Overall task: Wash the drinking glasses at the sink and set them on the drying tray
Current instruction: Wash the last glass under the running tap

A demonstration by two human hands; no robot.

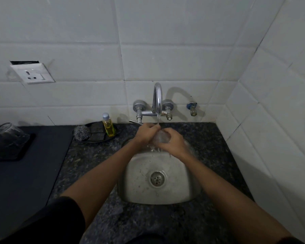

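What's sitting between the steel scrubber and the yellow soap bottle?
A dark scrub pad lies between the steel scrubber and soap bottle, seen in the head view.

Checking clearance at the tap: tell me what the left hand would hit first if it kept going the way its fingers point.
The left hand already grips the glass. Beyond that, probably the right hand holding the glass's other side, though depth is unclear.

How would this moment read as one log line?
step: rinsing | both hands grip glass | tap running | glasses on tray
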